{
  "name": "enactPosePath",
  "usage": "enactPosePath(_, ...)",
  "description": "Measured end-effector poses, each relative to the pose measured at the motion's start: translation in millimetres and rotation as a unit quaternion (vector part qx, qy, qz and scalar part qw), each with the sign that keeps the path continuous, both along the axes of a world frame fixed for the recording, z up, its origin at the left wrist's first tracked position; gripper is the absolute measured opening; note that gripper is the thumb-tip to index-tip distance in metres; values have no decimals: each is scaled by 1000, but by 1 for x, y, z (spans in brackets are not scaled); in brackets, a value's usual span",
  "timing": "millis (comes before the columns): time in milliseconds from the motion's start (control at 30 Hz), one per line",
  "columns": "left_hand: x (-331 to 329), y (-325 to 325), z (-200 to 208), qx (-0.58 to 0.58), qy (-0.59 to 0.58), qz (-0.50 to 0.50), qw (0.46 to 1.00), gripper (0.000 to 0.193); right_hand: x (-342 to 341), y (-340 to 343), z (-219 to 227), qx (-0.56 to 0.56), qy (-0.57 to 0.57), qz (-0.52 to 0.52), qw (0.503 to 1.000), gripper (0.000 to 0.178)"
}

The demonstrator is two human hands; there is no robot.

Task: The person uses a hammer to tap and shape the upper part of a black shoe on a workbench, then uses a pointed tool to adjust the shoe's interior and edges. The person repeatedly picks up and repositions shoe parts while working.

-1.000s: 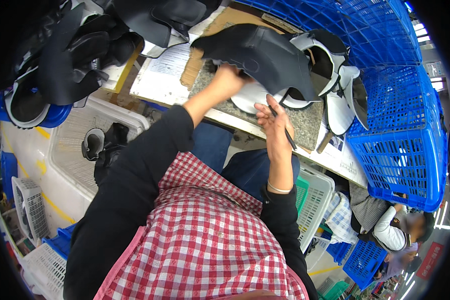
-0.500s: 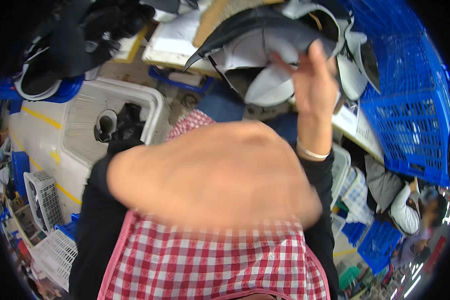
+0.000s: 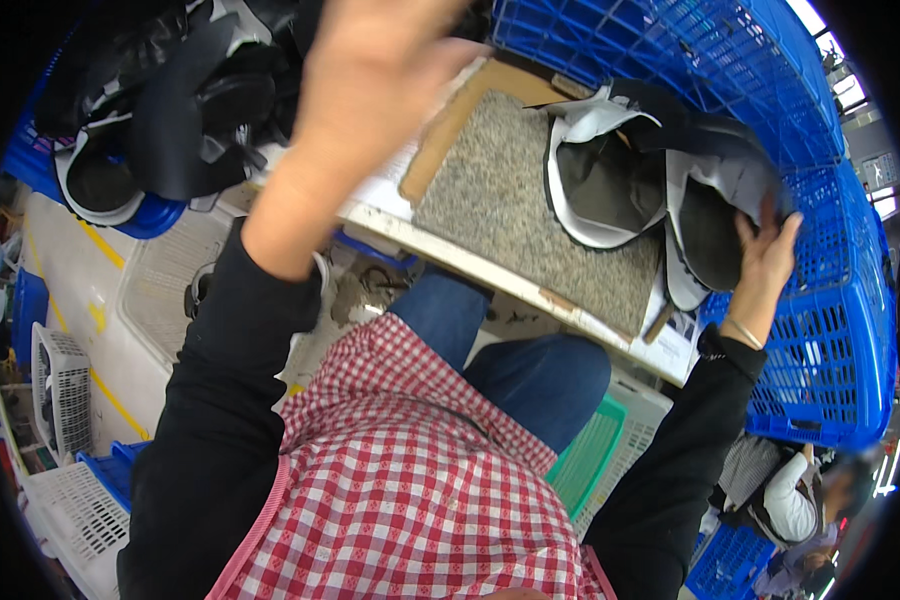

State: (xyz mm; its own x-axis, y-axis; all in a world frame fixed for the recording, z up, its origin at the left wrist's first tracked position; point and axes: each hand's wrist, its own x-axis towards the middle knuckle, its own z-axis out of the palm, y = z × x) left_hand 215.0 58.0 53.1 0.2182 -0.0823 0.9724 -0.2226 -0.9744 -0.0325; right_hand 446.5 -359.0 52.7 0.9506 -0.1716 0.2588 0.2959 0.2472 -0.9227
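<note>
A pair of shoe uppers (image 3: 705, 150), black outside with white-edged linings, lies on a grey speckled slab (image 3: 500, 180) on the worktable. Their dark linings face up. At the right edge of the rightmost upper, my right hand (image 3: 767, 255) has its fingers curled over the rim. Part of its grip is hidden. My left hand (image 3: 370, 90) is raised over the table's left part, blurred, with its fingers cut off by the top edge of the view. Its thumb points to the right, towards a brown board strip (image 3: 440, 140) beside the slab.
Blue plastic crates (image 3: 810, 290) stand along the right and far sides of the table. Piled black and white uppers (image 3: 180, 120) fill the left back. A pale bin (image 3: 160, 290) sits on the floor at left, and a green basket (image 3: 590, 450) is by my knees. Another person (image 3: 800, 495) is at far right.
The shoe uppers have come down onto the slab, further right, with my right hand beside them. My left arm has swung from across my chest up to the far left. My view has shifted.
</note>
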Motion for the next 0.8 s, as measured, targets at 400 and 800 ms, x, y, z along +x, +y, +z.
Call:
enactPosePath(400, 69, 193, -62, -324, 265, 145, 896, 52, -90, -22, -154, 10, 24, -9, 1000, 37)
enactPosePath(800, 41, -54, -86, 160, 438, -179, 866, 35, -201, 9, -158, -95, -69, 161, 980, 58)
